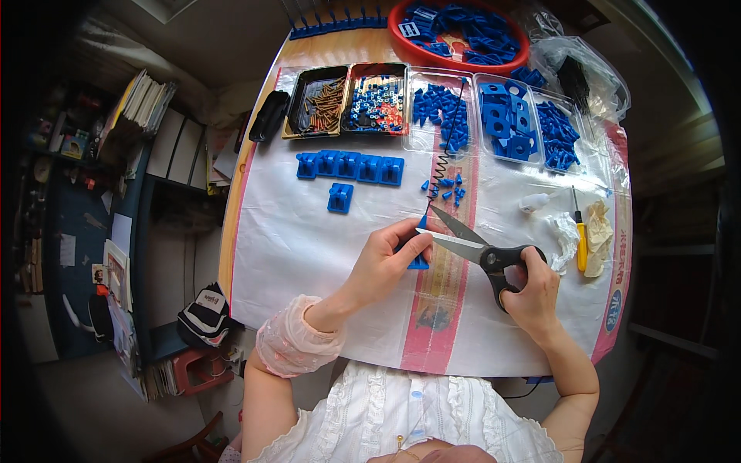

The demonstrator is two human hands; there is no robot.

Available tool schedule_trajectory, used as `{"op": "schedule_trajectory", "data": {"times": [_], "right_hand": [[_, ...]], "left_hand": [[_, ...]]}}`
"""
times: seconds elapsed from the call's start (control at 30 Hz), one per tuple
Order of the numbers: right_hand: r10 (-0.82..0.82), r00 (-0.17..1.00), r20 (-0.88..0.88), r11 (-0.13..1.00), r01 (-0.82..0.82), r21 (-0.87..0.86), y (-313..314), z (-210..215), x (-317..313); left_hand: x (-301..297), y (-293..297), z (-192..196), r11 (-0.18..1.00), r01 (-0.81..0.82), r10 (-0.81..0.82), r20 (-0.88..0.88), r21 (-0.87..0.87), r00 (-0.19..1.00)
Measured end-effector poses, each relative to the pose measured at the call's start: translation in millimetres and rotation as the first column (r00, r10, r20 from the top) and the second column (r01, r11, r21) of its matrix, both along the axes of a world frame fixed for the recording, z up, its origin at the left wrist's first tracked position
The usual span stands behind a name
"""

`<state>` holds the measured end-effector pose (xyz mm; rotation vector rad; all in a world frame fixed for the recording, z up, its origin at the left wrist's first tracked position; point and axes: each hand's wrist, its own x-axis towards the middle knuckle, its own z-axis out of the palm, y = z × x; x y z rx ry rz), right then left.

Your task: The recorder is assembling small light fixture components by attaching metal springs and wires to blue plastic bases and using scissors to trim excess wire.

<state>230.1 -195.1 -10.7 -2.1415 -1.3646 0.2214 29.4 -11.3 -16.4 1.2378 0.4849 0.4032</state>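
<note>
My left hand [384, 258] is closed on a blue plastic part [418, 264], mostly hidden by my fingers. A small blue cone [422, 222] sticks up at the fingertips, and a black coiled strand [441, 168] runs up from it towards the far trays. My right hand [534, 292] grips black-handled scissors [494, 258] through their loops. Their blades are parted and point left, with the tips beside the cone and my left fingertips; whether they touch the strand I cannot tell. Several loose blue cones [446, 185] lie just beyond.
Farther off are a tray of brown screws [326, 108], a tray of nuts [376, 104], clear boxes of blue parts [505, 119] and a red basin [519, 55]. Assembled blue blocks [350, 167] stand left. A yellow-handled screwdriver [580, 243], white bottle [532, 203] and crumpled paper [597, 239] lie right.
</note>
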Motion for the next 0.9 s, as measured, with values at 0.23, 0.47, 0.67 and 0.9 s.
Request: {"op": "schedule_trajectory", "data": {"times": [0.23,0.47,0.67,0.9], "right_hand": [[0.002,1.000,-0.001,1.000,-0.002,-0.004,-0.6,-2.2,1.0],[-0.004,1.000,0.000,1.000,0.004,-0.001,-0.6,-2.4,0.5],[-0.003,1.000,-0.003,1.000,0.003,-0.008,-0.6,-1.7,0.5],[-0.003,1.000,0.001,1.000,0.003,-0.007,-0.3,-1.0,0.4]], "left_hand": [[1.5,-2.1,3.7,1.000,-0.026,0.026,-0.012,-0.001,1.000],[-0.3,0.1,-0.9,1.000,-0.006,0.006,-0.013,0.002,1.000],[1.8,-2.4,6.3,0.999,-0.046,0.046,-0.008,0.004,0.999],[0.5,-1.4,2.1,1.000,-0.028,0.028,-0.020,-0.006,0.999]]}}
